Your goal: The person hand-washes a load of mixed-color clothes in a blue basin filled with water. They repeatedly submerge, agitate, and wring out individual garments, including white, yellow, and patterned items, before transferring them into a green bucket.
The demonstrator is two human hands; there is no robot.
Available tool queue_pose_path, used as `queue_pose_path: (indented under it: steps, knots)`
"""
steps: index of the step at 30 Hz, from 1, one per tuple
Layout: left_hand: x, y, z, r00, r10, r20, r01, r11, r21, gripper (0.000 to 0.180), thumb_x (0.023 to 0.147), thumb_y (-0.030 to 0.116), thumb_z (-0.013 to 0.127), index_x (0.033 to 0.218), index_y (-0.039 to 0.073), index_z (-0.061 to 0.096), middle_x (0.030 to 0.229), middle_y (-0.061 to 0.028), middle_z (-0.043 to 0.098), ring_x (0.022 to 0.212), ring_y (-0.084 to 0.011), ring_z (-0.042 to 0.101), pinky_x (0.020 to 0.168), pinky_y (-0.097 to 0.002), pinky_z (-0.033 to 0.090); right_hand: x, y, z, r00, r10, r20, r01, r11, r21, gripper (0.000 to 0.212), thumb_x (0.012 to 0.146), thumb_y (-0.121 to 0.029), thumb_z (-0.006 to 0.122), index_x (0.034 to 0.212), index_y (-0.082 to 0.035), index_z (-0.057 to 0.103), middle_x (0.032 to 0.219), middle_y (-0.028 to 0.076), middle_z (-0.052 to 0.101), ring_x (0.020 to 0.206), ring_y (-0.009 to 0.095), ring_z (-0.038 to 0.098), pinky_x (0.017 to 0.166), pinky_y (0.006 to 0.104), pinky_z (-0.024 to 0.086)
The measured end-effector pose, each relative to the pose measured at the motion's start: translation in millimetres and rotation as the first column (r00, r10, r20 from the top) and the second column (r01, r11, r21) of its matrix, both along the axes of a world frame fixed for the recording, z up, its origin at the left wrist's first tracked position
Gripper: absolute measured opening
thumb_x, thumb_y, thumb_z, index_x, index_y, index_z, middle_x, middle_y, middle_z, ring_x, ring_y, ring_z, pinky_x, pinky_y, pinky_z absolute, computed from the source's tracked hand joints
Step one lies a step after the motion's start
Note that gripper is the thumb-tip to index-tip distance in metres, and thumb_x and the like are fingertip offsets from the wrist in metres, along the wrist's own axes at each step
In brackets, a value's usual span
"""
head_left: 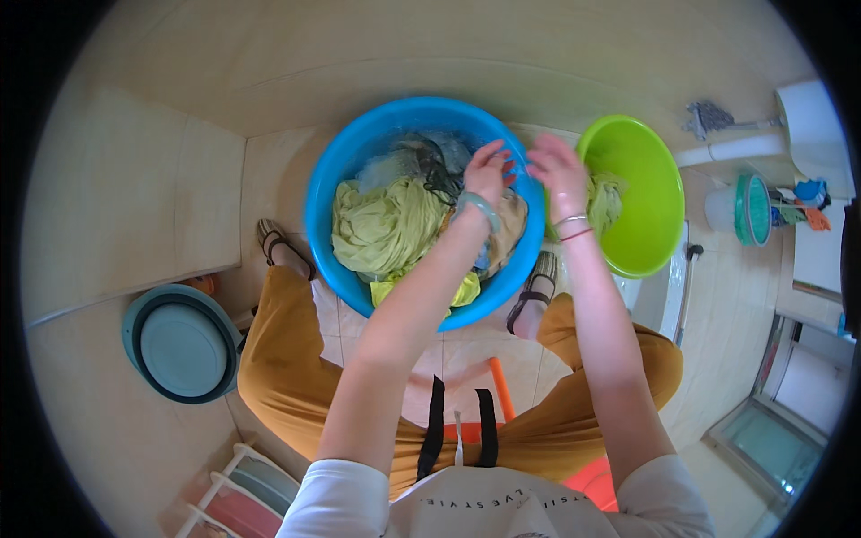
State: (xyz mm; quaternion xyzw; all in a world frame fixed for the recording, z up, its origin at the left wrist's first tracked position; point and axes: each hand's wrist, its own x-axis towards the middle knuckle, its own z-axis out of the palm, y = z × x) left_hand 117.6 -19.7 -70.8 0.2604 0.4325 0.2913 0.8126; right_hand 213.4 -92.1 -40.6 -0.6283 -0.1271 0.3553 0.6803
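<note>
While both hands hover over the far right rim of the blue basin [323, 193], I see the left hand [489, 170] with its fingers loosely curled, apparently just touching the dark wet cloth [430, 161] at the far side of the tub; I cannot tell whether it truly grips anything. The right hand [556, 166] is spread open, holding nothing, between the blue basin and the green basin [650, 224] just beside it on the right. A yellow-green garment [386, 224] fills the near left of the blue basin, a beige piece [511, 224] lies under the left wrist, and more pale cloth [605, 202] sits in the green one. My worry is dripping: lifting soaked fabric across the gap between rims could spill onto the tiled floor [466, 350] by the sandalled feet [534, 291]. A slack hold may let cloth slip.
</note>
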Motion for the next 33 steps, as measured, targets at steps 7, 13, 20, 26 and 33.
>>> queue_pose_path:
  steps: [7,13,20,26,33]
  knots:
    - [-98.8,70.6,-91.7,0.904,0.008,-0.428,0.192,0.886,0.422,0.041,0.087,-0.001,0.051,0.126,0.009,0.056,0.122,-0.0116,0.058,0.11,-0.0218,0.054,0.093,-0.0289,0.043,-92.2,44.5,-92.8,0.548,0.802,0.238,-0.157,0.378,-0.912,0.073,0.077,-0.041,0.069,0.139,-0.015,0.04,0.141,0.019,0.039,0.131,0.038,0.035,0.104,0.0472,0.035]
    - [-160.0,68.5,-77.6,0.418,-0.067,-0.906,0.822,0.454,0.345,0.065,0.083,0.023,0.065,0.141,0.017,0.037,0.138,-0.022,0.043,0.124,-0.0366,0.045,0.102,-0.0408,0.036,-90.4,27.7,-84.0,0.358,0.926,0.122,-0.115,0.173,-0.978,0.037,0.083,-0.02,0.054,0.119,-0.011,0.057,0.118,0.02,0.058,0.111,0.036,0.055,0.088,0.0463,0.047]
    - [-165.7,41.9,-69.5,0.035,0.012,-0.999,0.976,0.216,0.037,0.078,0.081,0.018,0.062,0.148,0.025,0.022,0.145,-0.0223,0.032,0.124,-0.0415,0.043,0.103,-0.0485,0.034,-103.5,-24.2,-58.8,0.291,0.937,-0.195,-0.155,-0.154,-0.976,0.03,0.083,-0.019,0.047,0.097,-0.007,0.07,0.106,0.02,0.066,0.1,0.036,0.063,0.086,0.0419,0.05]
    - [-176.3,57.6,-40.0,0.439,0.033,-0.898,0.831,0.366,0.42,0.045,0.074,0.004,0.058,0.118,0.014,0.061,0.092,-0.0215,0.065,0.083,-0.0359,0.062,0.077,-0.0432,0.051,-115.5,-31.9,-28.0,0.323,0.942,0.087,-0.065,0.114,-0.991,0.049,0.082,-0.025,0.06,0.127,-0.008,0.051,0.125,0.016,0.054,0.101,0.035,0.061,0.085,0.0427,0.051]
    - [-162.1,69.7,79.3,0.771,0.038,-0.636,0.574,0.389,0.72,0.037,0.072,-0.004,0.052,0.102,0.008,0.068,0.088,-0.0153,0.069,0.081,-0.0265,0.067,0.075,-0.0335,0.053,-100.0,34.4,-48.9,0.572,0.58,0.58,-0.41,0.815,-0.41,0.083,0.064,-0.015,0.08,0.135,-0.008,0.038,0.139,0.021,0.038,0.134,0.036,0.032,0.11,0.0404,0.03]
